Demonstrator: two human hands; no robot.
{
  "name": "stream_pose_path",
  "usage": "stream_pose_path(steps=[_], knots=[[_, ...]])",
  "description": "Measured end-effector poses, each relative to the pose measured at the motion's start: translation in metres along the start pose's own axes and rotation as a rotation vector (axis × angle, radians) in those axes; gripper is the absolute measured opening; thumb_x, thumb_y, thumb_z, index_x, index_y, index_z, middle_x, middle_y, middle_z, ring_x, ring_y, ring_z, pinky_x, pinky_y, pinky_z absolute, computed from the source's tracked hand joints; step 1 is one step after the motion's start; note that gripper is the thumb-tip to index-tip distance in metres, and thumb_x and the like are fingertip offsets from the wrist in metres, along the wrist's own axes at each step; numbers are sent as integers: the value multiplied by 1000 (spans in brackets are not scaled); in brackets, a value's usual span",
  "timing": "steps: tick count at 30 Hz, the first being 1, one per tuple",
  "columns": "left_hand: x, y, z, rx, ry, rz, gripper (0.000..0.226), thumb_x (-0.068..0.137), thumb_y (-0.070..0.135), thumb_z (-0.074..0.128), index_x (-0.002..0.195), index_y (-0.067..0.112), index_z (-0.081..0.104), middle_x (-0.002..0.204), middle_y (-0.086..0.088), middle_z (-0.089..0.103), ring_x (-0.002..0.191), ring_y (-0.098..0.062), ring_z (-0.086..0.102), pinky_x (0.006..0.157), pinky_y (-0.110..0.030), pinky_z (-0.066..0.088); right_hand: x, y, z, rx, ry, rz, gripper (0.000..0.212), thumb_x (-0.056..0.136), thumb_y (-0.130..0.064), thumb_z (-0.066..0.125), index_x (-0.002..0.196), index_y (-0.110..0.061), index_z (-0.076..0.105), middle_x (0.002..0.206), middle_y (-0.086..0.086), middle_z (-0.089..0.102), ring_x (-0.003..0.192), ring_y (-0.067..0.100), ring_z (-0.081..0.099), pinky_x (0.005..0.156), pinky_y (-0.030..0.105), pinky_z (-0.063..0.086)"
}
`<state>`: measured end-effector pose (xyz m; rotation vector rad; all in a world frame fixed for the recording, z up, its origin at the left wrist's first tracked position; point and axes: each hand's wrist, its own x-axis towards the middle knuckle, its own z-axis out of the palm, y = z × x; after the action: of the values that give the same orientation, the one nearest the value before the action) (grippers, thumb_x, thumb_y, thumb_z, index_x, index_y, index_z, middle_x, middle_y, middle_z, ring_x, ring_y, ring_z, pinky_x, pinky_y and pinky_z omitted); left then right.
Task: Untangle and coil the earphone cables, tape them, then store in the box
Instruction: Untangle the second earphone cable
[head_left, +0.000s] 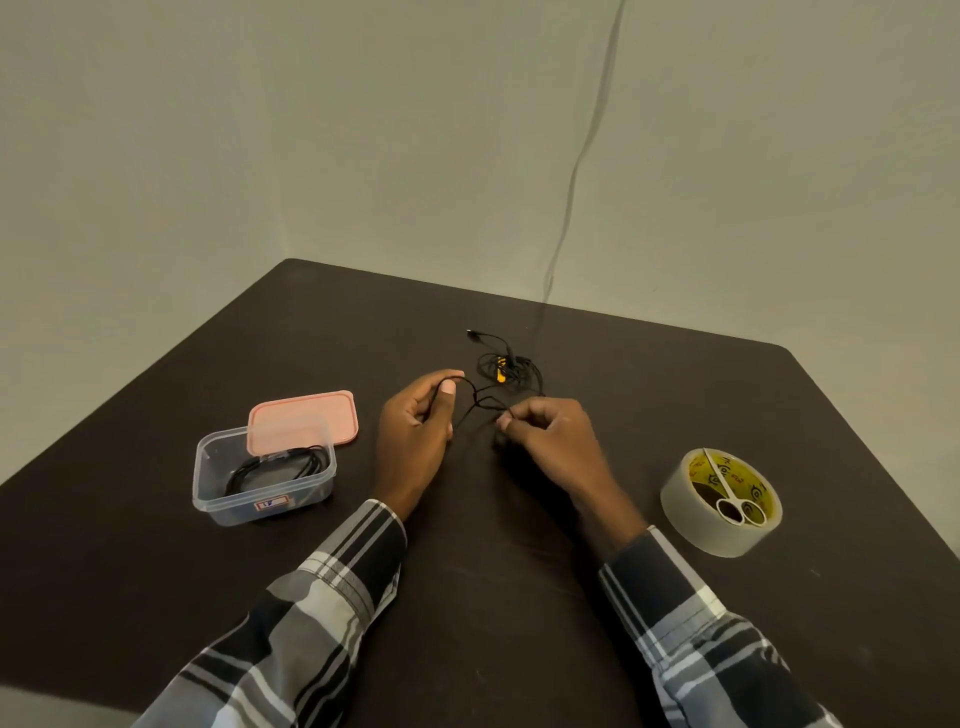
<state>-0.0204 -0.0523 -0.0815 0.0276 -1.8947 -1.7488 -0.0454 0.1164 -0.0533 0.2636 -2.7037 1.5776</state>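
A thin black earphone cable stretches between my two hands over the dark table. My left hand pinches one strand of it between thumb and fingers. My right hand pinches another strand at its fingertips. Just behind the hands lies a tangled pile of black cable with a yellow piece in it. A clear plastic box stands at the left with a coiled black cable inside. Its pink lid leans on the box's far rim. A roll of clear tape sits at the right.
Small white-handled scissors rest across the top of the tape roll. A grey wire hangs down the wall to the table's far edge. The dark table ends near the walls at the back and right.
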Motion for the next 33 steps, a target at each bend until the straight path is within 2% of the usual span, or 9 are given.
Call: stream_pose_path(steps=[5, 10, 14, 17, 21, 24, 26, 30, 33], knots=[[0, 4, 0, 7, -17, 22, 19, 99, 26, 58, 109, 38, 69, 80, 6, 70, 65, 0, 58, 64, -38, 56, -7, -17, -31, 256, -125, 67, 12, 91, -10, 69, 85, -14, 78, 82, 6, 78, 81, 9, 71, 64, 21, 57], [-2, 8, 2, 62, -92, 93, 25, 91, 31, 69, 116, 32, 67, 67, 10, 53, 60, -2, 47, 57, -19, 43, -8, -34, -56, 422, -175, 134, 16, 88, -3, 62, 90, -1, 78, 71, 10, 69, 69, 15, 66, 61, 26, 57], [-5, 11, 3, 217, -22, 172, 32, 87, 23, 73, 119, 21, 67, 90, 2, 59, 81, -9, 58, 73, -28, 54, -7, -42, -69, 507, -188, 145, 21, 90, -5, 59, 95, 0, 78, 67, 6, 62, 66, 17, 64, 59, 25, 56], [-6, 14, 7, 376, -32, 251, 45, 81, 45, 72, 122, 27, 64, 106, 7, 54, 99, -9, 52, 76, -21, 48, -7, -50, -75, 551, -196, 126, 22, 90, -4, 58, 98, 2, 78, 65, 5, 60, 65, 16, 63, 60, 24, 57], [-3, 21, 21, 584, -61, 243, 60, 77, 54, 70, 130, 32, 54, 114, 6, 44, 104, -8, 44, 66, -18, 39, -10, -70, -86, 532, -238, 59, 21, 91, -5, 60, 99, 0, 78, 65, 3, 62, 65, 15, 62, 61, 22, 57], [3, 25, 26, 358, -23, 152, 46, 86, 22, 72, 129, 23, 58, 113, 4, 50, 92, -6, 57, 72, -29, 57, -15, -85, -102, 462, -258, 4, 18, 90, -7, 64, 84, -6, 81, 80, 11, 69, 67, 15, 65, 60, 22, 57], [6, 26, 27, 193, -122, 84, 48, 87, 19, 73, 131, 27, 55, 115, 5, 57, 91, 0, 61, 75, -23, 58, -17, -92, -114, 408, -257, -34, 21, 90, -6, 64, 73, -3, 76, 96, 11, 76, 69, 16, 66, 60, 23, 56], [-4, 32, 43, 205, -354, -15, 77, 81, 43, 77, 147, 36, 37, 128, 12, 54, 108, -1, 58, 86, -25, 51, -19, -103, -133, 300, -321, -102, 27, 93, -6, 61, 98, 21, 66, 86, 2, 77, 72, 15, 66, 62, 22, 57], [-2, 37, 52, 330, -234, 31, 46, 85, 34, 74, 128, 27, 59, 104, 9, 63, 92, -7, 63, 78, -25, 53, -22, -111, -146, 279, -336, -152, 27, 91, -5, 63, 106, 17, 68, 77, 2, 74, 71, 17, 66, 62, 22, 57]])
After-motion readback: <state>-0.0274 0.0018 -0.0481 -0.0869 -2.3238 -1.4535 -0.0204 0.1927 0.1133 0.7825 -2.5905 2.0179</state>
